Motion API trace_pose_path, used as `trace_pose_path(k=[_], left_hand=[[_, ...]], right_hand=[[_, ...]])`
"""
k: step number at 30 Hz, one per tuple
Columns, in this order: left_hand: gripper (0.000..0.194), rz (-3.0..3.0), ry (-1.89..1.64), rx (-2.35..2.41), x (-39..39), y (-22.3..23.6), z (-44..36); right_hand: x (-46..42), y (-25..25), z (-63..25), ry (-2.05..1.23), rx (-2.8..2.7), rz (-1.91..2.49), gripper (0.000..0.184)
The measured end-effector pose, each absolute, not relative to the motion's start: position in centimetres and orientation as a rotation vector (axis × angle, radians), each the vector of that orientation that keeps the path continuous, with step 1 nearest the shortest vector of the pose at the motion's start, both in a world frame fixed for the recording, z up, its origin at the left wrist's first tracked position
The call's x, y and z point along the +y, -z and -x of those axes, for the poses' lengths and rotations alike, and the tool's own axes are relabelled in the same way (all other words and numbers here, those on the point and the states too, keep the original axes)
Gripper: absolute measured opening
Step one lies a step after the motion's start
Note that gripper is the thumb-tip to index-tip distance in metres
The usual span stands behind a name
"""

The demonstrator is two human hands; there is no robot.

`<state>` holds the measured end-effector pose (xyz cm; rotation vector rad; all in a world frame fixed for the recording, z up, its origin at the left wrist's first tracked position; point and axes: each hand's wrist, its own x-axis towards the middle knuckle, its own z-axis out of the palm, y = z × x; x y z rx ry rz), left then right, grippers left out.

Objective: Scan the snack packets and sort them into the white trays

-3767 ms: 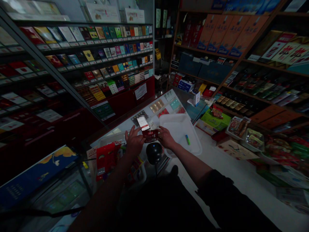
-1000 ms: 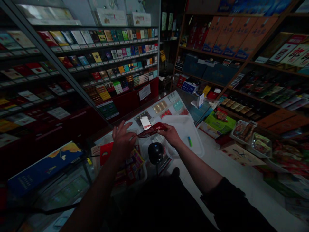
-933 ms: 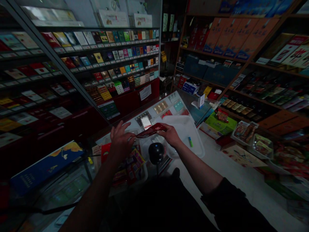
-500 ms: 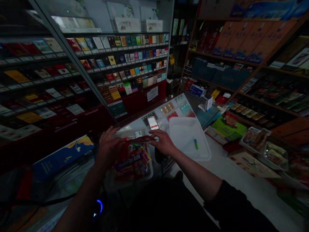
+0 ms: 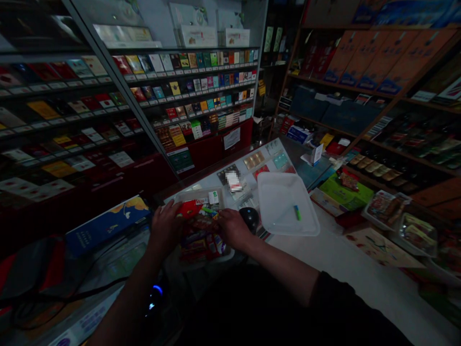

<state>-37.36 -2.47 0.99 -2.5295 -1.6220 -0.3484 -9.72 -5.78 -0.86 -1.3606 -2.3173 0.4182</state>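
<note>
A reddish-brown snack packet [image 5: 201, 222] is stretched between my hands, low over a white plastic bin. My left hand [image 5: 164, 228] closes on its left end, and my right hand [image 5: 233, 229] grips the right end with fingers bent around it. Beneath lies the bin [image 5: 229, 256], full of small, brightly wrapped snacks [image 5: 201, 247]. Behind the packet are a red packet [image 5: 189, 208] and a small white-and-green box [image 5: 213, 197]. The dim light hides the packet's print and most of my fingertips.
A white tub [image 5: 284, 206] holding a green-blue stick [image 5: 297, 213] stands right of the bin. Between them is a dark round device [image 5: 249, 218]. A phone [image 5: 234, 181] lies on the glass counter. At left rests a blue box [image 5: 108, 226]; cigarette shelves [image 5: 194, 84] stand behind.
Both hands have lowered the packet toward me, and its broad side now faces up. The red packet behind it shows more. The camera view has shifted slightly left.
</note>
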Motion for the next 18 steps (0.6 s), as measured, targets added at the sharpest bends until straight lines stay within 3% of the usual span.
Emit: trace_pose_path(k=[5, 11, 18], left_hand=[[0.028, 2.523, 0.341, -1.643, -2.9, 0.0, 37.7], [0.026, 2.512, 0.447, -1.673, -3.4, -0.4, 36.9], [0.031, 2.517, 0.602, -1.658, -2.8, -1.9, 32.8]], right_hand=[[-7.3, 1.3, 9.8, -0.424, -2.32, 1.353, 0.04], [-8.3, 0.6, 9.9, -0.466, -2.325, 1.347, 0.037], [-9.3, -1.2, 8.8, -0.441, -2.27, 1.408, 0.051]])
